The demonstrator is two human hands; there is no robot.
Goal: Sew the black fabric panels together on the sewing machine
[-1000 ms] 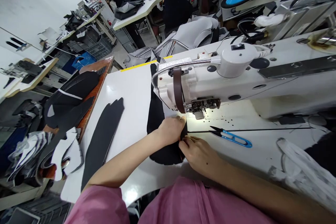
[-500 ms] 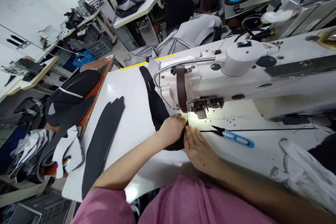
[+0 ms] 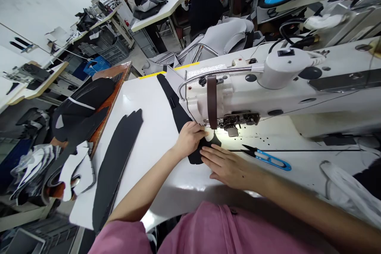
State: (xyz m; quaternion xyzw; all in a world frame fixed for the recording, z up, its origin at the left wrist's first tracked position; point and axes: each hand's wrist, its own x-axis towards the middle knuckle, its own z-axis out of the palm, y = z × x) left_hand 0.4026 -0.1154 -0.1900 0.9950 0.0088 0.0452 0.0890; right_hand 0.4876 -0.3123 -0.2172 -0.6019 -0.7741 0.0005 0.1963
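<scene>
A long black fabric piece [image 3: 180, 117] lies under the head of a white sewing machine [image 3: 238, 91], its near end at the lit needle area. My left hand [image 3: 189, 139] is closed on the piece's left side, fingers bent toward the needle. Lying flat with fingers stretched, my right hand [image 3: 228, 166] presses on the near right end of the same piece. Right of that hand are blue thread snips [image 3: 272, 160], blades toward the needle. The presser foot area is partly hidden behind a brown strap [image 3: 212, 103].
Stacked dark cut pieces [image 3: 116, 162] lie on the white table [image 3: 149, 127] at left. A brown wooden table [image 3: 110, 105] beside it bears black and white pieces. White cloth strips [image 3: 345, 186] lie at right. Another person [image 3: 202, 0] stands beyond the grey material [image 3: 226, 33].
The near end of the black piece has turned toward the right, beneath the needle. My right hand has swung flatter, its fingers now pointing left; my left hand has shifted slightly up.
</scene>
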